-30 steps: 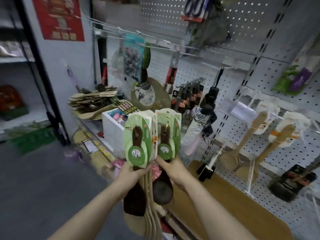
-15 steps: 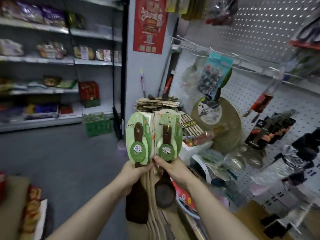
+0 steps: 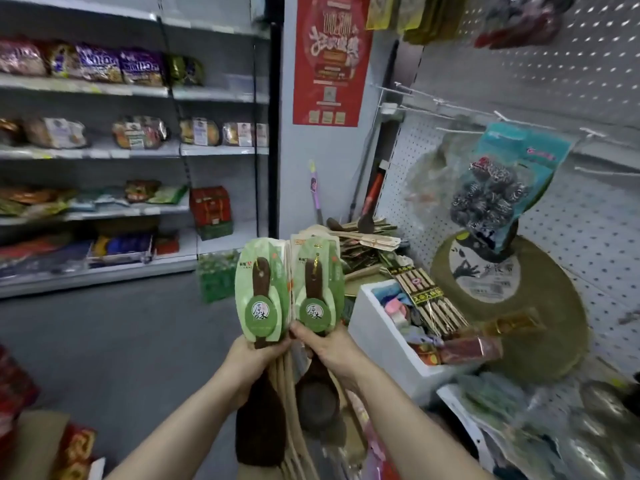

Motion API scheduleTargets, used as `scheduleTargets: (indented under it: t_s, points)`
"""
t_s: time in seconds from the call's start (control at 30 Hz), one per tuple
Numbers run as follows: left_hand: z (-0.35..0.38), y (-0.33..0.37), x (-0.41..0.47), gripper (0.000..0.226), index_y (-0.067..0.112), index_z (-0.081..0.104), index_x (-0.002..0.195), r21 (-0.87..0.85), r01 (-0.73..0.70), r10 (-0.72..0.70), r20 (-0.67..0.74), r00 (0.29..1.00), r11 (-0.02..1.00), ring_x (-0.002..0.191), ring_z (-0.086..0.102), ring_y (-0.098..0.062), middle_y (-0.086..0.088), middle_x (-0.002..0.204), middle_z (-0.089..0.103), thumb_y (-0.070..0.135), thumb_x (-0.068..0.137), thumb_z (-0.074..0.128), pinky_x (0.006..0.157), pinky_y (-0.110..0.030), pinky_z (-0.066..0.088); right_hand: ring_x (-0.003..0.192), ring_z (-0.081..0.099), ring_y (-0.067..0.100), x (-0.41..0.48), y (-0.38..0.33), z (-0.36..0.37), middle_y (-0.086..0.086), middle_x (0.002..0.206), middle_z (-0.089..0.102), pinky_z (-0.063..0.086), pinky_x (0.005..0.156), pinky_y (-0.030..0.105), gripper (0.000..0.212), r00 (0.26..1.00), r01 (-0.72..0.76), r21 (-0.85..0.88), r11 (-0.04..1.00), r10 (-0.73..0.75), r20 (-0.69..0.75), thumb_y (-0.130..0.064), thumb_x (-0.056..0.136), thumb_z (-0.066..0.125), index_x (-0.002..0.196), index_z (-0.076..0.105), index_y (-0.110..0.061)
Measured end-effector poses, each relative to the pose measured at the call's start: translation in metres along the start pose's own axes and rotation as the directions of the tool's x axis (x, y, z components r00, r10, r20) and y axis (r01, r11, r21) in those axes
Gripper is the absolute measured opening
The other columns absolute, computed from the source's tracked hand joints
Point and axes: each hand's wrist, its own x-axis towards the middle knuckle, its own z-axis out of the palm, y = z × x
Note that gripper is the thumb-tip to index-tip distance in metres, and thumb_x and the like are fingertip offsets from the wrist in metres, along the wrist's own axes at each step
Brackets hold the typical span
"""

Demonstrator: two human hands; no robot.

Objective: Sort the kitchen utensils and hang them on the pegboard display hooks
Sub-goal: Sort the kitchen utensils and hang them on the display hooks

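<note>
My left hand point(image 3: 254, 358) grips a bundle of wooden spatulas point(image 3: 261, 292) with green card labels, a dark flat blade hanging below my fist. My right hand point(image 3: 329, 351) holds a second bundle of dark wooden spoons point(image 3: 317, 289) with matching green labels, the round bowl hanging down. Both bundles stand upright side by side, touching. The white pegboard point(image 3: 571, 84) with bare wire hooks point(image 3: 450, 109) rises at the right, well apart from my hands.
A heap of loose wooden utensils point(image 3: 360, 237) lies behind a white foam box point(image 3: 377, 327) with chopstick packs. A round bamboo board point(image 3: 512, 306) and a hanging teal bag point(image 3: 502, 181) sit at the pegboard. Stocked food shelves point(image 3: 121, 150) stand left across grey floor.
The view has swung left, away from the pegboard's hung spoons toward the food shelves. Both hands keep the same grip on their bundles in front of me.
</note>
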Motion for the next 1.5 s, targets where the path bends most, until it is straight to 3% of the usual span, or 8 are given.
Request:
scheduleTargets:
  t_s: [0.33,0.6,0.73,0.9,1.07,1.3,1.4,1.5]
  points:
    - [0.005,0.012,0.102,0.027,0.007,0.068,0.108,-0.055,0.039,-0.041,-0.048,0.998,0.998,0.086,0.071,-0.015,-0.007,0.099,0.074,0.003,0.081,0.071,0.069,-0.021,0.055,0.111,0.066,0.01,0.113,0.003,-0.014,-0.004,0.114,0.073,0.051,0.097,0.026,0.035,0.999,-0.024,0.034,0.999,0.023,0.043,-0.021,0.087,0.074,0.12,0.067,-0.013]
    - [-0.011,0.022,0.216,0.03,0.003,0.067,0.108,-0.07,0.131,-0.129,0.029,0.991,0.989,0.088,0.071,-0.024,-0.013,0.099,0.074,0.001,0.079,0.073,0.073,-0.031,0.054,0.051,0.057,-0.004,0.209,0.005,-0.011,-0.005,0.082,0.07,0.043,0.051,0.01,0.018,0.99,-0.107,0.033,0.994,0.11,-0.092,-0.021,0.087,0.075,0.099,0.068,-0.01]
    - [-0.02,0.043,0.283,0.03,0.004,0.068,0.107,-0.074,0.192,-0.183,0.116,0.976,0.979,0.093,0.07,-0.03,-0.016,0.101,0.073,0.002,0.077,0.074,0.08,-0.036,0.055,0.049,0.058,-0.001,0.267,-0.007,-0.007,-0.009,0.066,0.07,0.044,0.05,0.016,0.018,0.974,-0.133,0.009,0.991,0.133,-0.185,-0.029,0.084,0.077,0.09,0.07,-0.013]
    - [-0.026,0.071,0.355,0.028,0.007,0.067,0.108,-0.04,0.23,-0.216,0.221,0.951,0.972,0.091,0.071,-0.03,-0.015,0.1,0.073,0.005,0.081,0.073,0.073,-0.033,0.056,0.068,0.056,0.02,0.324,-0.025,-0.003,0.014,0.088,0.073,0.048,0.056,0.024,0.03,0.939,-0.142,0.014,0.99,0.139,-0.315,-0.027,0.084,0.077,0.103,0.072,-0.003]
    - [-0.007,0.074,0.41,0.029,0.003,0.067,0.109,0.008,0.33,-0.319,0.282,0.905,0.944,0.088,0.071,-0.032,-0.017,0.096,0.074,0.007,0.081,0.073,0.077,-0.035,0.055,0.051,0.056,-0.005,0.358,-0.022,-0.016,-0.001,0.091,0.071,0.044,0.049,0.012,0.043,0.873,-0.214,0.111,0.971,0.241,-0.425,-0.033,0.079,0.082,0.112,0.068,-0.01]
    - [0.067,0.075,0.464,0.014,-0.002,0.063,0.099,0.014,0.41,-0.389,0.344,0.855,0.912,0.048,0.067,-0.019,-0.009,0.061,0.07,-0.006,0.086,0.063,0.039,-0.024,0.05,0.039,0.045,0.005,0.401,-0.024,-0.079,-0.006,0.054,0.058,0.037,0.037,0.018,0.019,0.792,-0.276,0.18,0.944,0.33,-0.515,-0.031,0.084,0.076,0.083,0.066,-0.015]
    - [0.104,0.074,0.496,0.018,-0.004,0.063,0.105,0.042,0.449,-0.429,0.387,0.816,0.893,0.055,0.069,-0.023,-0.017,0.075,0.071,-0.005,0.087,0.062,0.045,-0.03,0.054,0.039,0.043,0.008,0.422,-0.03,-0.117,0.0,0.057,0.056,0.036,0.036,0.018,0.023,0.77,-0.291,0.197,0.936,0.351,-0.533,-0.033,0.085,0.075,0.085,0.066,-0.012]
    - [0.141,0.071,0.534,0.033,0.002,0.066,0.113,0.099,0.442,-0.442,0.405,0.8,0.891,0.089,0.07,-0.03,-0.017,0.1,0.072,0.007,0.082,0.072,0.08,-0.041,0.057,0.041,0.048,0.006,0.447,-0.031,-0.159,-0.001,0.064,0.06,0.039,0.038,0.018,0.025,0.747,-0.314,0.181,0.932,0.36,-0.559,-0.035,0.084,0.076,0.092,0.067,-0.013]
